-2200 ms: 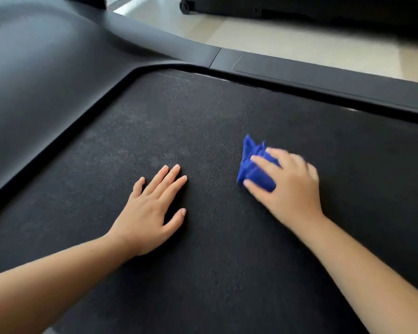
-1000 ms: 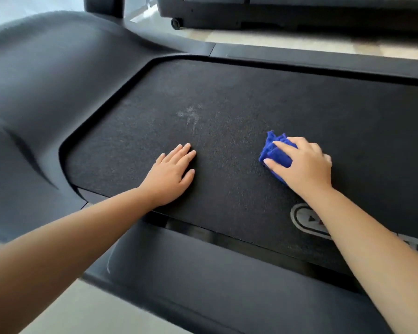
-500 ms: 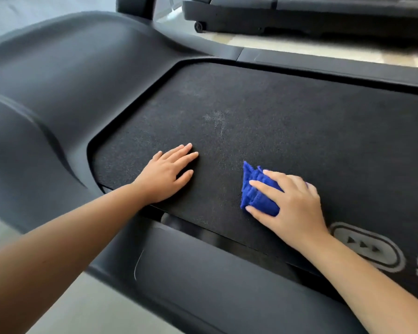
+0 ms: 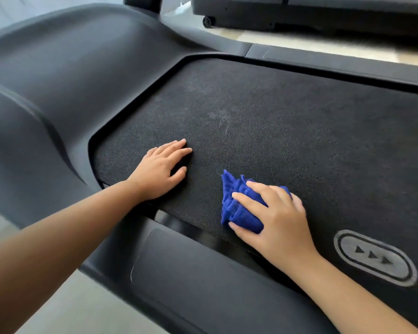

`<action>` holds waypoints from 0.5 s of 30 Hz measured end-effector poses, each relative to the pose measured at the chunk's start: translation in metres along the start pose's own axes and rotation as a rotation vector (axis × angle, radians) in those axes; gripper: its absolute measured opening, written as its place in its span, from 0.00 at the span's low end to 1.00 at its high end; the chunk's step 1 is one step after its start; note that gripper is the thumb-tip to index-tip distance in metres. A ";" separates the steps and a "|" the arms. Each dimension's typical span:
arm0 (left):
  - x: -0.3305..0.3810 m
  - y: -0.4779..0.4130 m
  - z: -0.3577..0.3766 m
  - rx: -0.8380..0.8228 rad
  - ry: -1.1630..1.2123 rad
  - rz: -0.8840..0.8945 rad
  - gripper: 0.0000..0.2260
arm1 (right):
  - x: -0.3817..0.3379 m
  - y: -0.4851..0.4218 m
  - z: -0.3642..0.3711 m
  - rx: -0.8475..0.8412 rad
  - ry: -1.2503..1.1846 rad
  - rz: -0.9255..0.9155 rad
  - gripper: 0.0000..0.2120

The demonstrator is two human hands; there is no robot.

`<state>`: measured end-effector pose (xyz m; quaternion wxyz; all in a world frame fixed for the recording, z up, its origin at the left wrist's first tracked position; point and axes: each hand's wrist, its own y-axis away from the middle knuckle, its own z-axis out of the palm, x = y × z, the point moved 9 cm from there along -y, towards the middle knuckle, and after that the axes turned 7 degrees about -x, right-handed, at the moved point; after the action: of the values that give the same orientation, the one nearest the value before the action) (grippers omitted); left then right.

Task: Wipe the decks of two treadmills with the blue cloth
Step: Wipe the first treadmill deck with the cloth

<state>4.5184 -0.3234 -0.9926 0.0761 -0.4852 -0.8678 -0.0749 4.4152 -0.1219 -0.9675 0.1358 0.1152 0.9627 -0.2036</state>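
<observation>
Both grips of a person are down on the black belt [image 4: 287, 131] of a treadmill. The left grip [image 4: 158, 171] lies flat and palm down, fingers straight and holding nothing, near the belt's rounded corner beside the grey motor cover [image 4: 70, 68]. The right grip [image 4: 275, 218] has fingers and thumb curled round the bunched blue cloth [image 4: 241, 215] and presses it onto the belt close to the near edge, apart from the left grip. A pale smudge [image 4: 221, 116] marks the belt beyond them. An oval logo [image 4: 374, 257] with three arrows sits beside the right wrist. A second treadmill [image 4: 323, 13] stands on the light floor [image 4: 299, 42] past the far side rail [image 4: 348, 66].
</observation>
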 end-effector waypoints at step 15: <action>-0.024 -0.092 -0.007 -0.060 -0.053 -0.117 0.22 | -0.004 -0.092 0.044 -0.077 0.015 -0.021 0.24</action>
<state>4.4526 -0.3927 -0.9960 0.0341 -0.4374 -0.8938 -0.0927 4.4033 -0.2237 -0.9718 0.1310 0.1011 0.9720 -0.1672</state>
